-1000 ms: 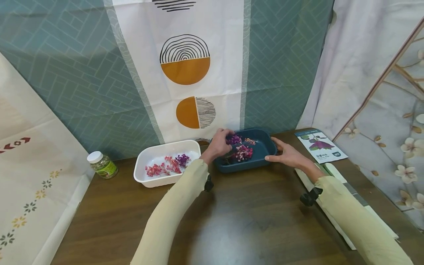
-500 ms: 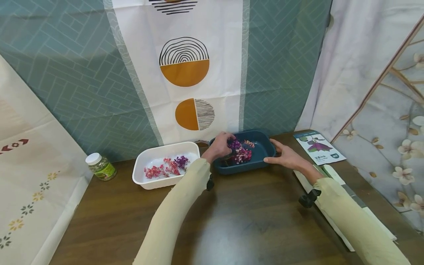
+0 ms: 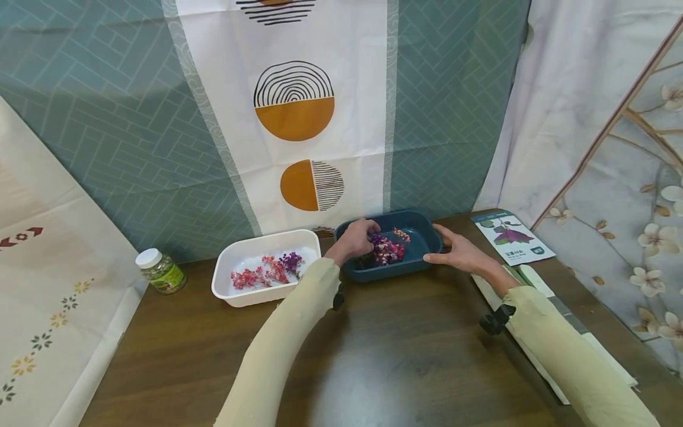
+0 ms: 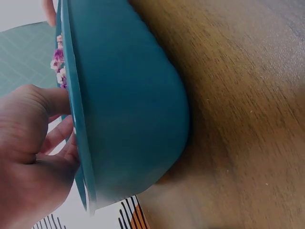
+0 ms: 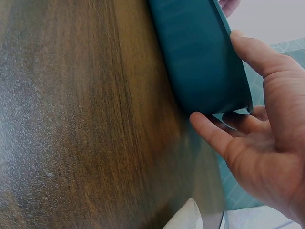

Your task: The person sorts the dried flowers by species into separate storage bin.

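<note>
A dark blue plastic tub [image 3: 392, 272] rests on the table near the back wall, holding dried flowers [image 3: 388, 250] with purple and pink heads. My left hand [image 3: 354, 240] reaches over the tub's left side. Its fingers curl and pinch the flower stems inside; the fingertips are partly hidden by the rim in the left wrist view. A small pale-orange sprig [image 3: 401, 235] lies further back in the same tub. At the right end, my right hand [image 3: 459, 254] touches the tub with spread, fairly straight fingers, one digit against the rim in the right wrist view.
Left of the tub, a white tray [image 3: 224, 284] holds pink and purple dried flowers [image 3: 269, 271]. A lidded jar [image 3: 162, 271] leans further left. On the right lie a seed packet [image 3: 512, 237] and a long pale green-and-grey item [image 3: 565, 311], partly under my right forearm.
My left hand has moved slightly forward and to the right inside the tub. The purple flowers have come down against the pink ones. My right hand stays at the tub's right end.
</note>
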A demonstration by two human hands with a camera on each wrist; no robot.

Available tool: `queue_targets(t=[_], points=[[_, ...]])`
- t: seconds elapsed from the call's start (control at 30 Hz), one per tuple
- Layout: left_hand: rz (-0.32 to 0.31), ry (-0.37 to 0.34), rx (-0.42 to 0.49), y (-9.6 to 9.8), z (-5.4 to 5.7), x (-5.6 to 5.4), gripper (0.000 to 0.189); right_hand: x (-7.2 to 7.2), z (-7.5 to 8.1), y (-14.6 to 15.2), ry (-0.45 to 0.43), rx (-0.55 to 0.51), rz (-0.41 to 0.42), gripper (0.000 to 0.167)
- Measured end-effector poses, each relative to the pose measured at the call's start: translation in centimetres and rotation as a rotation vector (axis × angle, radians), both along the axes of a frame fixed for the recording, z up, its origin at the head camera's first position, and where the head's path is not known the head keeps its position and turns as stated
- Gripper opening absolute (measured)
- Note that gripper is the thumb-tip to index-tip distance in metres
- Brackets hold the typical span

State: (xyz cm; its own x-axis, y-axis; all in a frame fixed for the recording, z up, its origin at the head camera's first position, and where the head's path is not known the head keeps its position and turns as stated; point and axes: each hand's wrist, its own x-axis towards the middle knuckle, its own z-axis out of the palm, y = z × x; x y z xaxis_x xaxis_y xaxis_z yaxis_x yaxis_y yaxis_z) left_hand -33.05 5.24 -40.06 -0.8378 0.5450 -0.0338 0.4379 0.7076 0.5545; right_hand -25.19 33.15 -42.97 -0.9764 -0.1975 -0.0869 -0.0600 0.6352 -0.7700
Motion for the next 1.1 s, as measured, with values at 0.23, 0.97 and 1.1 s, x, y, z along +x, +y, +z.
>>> queue_targets(t=[0.23,0.97,1.1], points=[[-0.003,0.024,0.069,-0.8,0.5,0.6,0.041,-0.2,0.1,-0.1,-0.002,0.007,0.001,0.097],[0.047,0.134,0.398,-5.1,1.4,7.3,0.04,-0.3,0.3,1.1,0.007,0.023,0.013,0.103],[0.108,0.139,0.433,-6.6,1.2,8.9,0.04,-0.2,0.2,1.2,0.007,0.024,0.011,0.101]])
